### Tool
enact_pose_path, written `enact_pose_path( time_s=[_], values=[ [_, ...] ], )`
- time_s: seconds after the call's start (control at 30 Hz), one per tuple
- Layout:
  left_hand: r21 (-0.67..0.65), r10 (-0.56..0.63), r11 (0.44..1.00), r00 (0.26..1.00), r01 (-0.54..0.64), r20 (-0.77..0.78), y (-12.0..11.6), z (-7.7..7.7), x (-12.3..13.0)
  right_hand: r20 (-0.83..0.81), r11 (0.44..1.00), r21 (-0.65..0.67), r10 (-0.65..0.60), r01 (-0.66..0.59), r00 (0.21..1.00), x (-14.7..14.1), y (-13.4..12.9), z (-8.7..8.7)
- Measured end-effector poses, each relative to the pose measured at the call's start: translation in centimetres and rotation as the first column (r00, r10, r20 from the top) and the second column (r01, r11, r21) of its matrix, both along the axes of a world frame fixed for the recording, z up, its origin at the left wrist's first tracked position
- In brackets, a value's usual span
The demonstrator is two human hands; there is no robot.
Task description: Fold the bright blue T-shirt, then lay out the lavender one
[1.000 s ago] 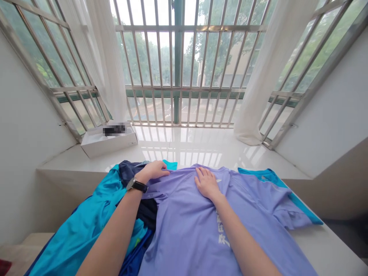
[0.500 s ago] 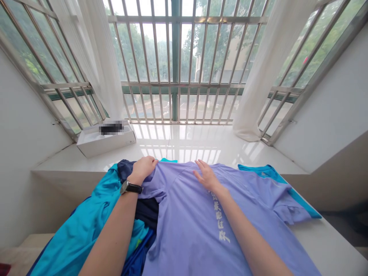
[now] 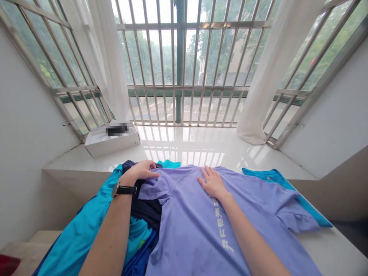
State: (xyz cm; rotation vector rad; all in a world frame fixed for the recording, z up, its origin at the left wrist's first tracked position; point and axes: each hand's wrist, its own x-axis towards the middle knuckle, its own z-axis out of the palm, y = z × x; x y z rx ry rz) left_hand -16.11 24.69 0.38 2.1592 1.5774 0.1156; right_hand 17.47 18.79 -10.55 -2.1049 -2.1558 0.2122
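A lavender T-shirt (image 3: pixel 189 214) with a column of white lettering lies spread out before me. My right hand (image 3: pixel 213 183) rests on its upper part near the collar, fingers stretched out and flat. By the shirt's left sleeve is my left hand (image 3: pixel 140 171), thumb apart from the bent fingers, holding nothing that I can see; a watch is on that wrist. Under and beside this sleeve are a dark navy garment (image 3: pixel 146 212) and a turquoise garment (image 3: pixel 86 226). Another turquoise garment (image 3: pixel 260 173) shows from beneath the shirt at the right.
An open white box (image 3: pixel 115 145) with a blurred dark item stands at the sill's left. The glossy white sill (image 3: pixel 189 143) runs to a barred window, with white curtains (image 3: pixel 254 99) hanging on both sides. Something red (image 3: pixel 8 265) is at the lower left.
My left hand has loosened from the sleeve edge and shifted slightly left, its thumb now apart. My right hand has settled flatter onto the shirt. The view has shifted a little.
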Motion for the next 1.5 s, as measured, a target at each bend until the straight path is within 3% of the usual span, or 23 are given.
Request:
enact_pose_path(
  time_s=[0.2, 0.3, 0.43, 0.63, 0.8, 0.9, 0.97, 1.07, 1.17, 1.3, 1.4, 1.5],
  values=[
    [0.069, -0.017, 0.998, 0.997, 0.012, 0.072, -0.4, 0.6, -0.7, -0.007, 1.000, 0.005, -0.001, 0.001, 1.000, 0.2, 0.3, -0.3],
    [0.124, 0.042, 0.991, 0.994, -0.053, 0.097, -0.4, 0.6, -0.4, -0.017, 1.000, 0.015, 0.000, 0.000, 1.000, 0.4, 0.4, -0.6],
    [0.175, 0.138, 0.976, 0.990, -0.133, -0.016, 0.1, -0.3, -0.1, -0.015, 1.000, 0.015, -0.004, 0.004, 1.000, 0.5, 0.5, -0.8],
    [0.300, 0.349, 0.905, 0.930, -0.303, -0.113, 0.2, -1.3, 0.6, -0.002, 1.000, 0.002, -0.021, 0.021, 1.000, 0.3, 0.8, -0.9],
    [0.421, 0.446, 0.820, 0.894, -0.389, -0.044, -2.3, 1.3, -0.2, -0.023, 0.999, 0.020, -0.026, 0.026, 0.999, 0.3, 1.0, -1.3],
    [0.405, 0.451, 0.832, 0.888, -0.380, -0.093, -5.6, 3.2, -1.5, -0.112, 0.995, 0.092, -0.026, 0.036, 0.993, 0.6, 1.3, -1.3],
    [0.376, 0.405, 0.865, 0.905, -0.333, -0.130, -8.0, 3.6, -2.1, -0.177, 0.986, 0.157, -0.022, 0.051, 0.984, 0.9, 1.4, -0.9],
    [0.305, 0.333, 0.910, 0.933, -0.280, -0.137, -10.8, 2.6, -2.1, -0.204, 0.970, 0.238, 0.001, 0.049, 0.979, 1.4, 0.8, 0.2],
    [0.254, 0.337, 0.921, 0.932, -0.296, -0.136, -12.0, 0.8, -1.5, -0.174, 0.964, 0.265, 0.062, -0.014, 0.983, 2.2, -1.1, 0.9],
    [0.327, 0.340, 0.889, 0.940, -0.320, -0.006, -12.5, -0.7, -1.0, -0.091, 0.981, 0.174, 0.104, -0.087, 0.990, 3.5, -4.9, 0.5],
    [0.370, 0.336, 0.850, 0.927, -0.375, 0.169, -12.6, -0.9, -1.7, -0.042, 0.993, 0.090, 0.078, -0.074, 0.996, 4.6, -7.2, -0.2],
    [0.384, 0.364, 0.814, 0.898, -0.436, 0.248, -12.6, -1.0, -2.9, -0.010, 0.998, 0.039, 0.050, -0.050, 0.999, 5.0, -8.4, -0.6]
  ],
)
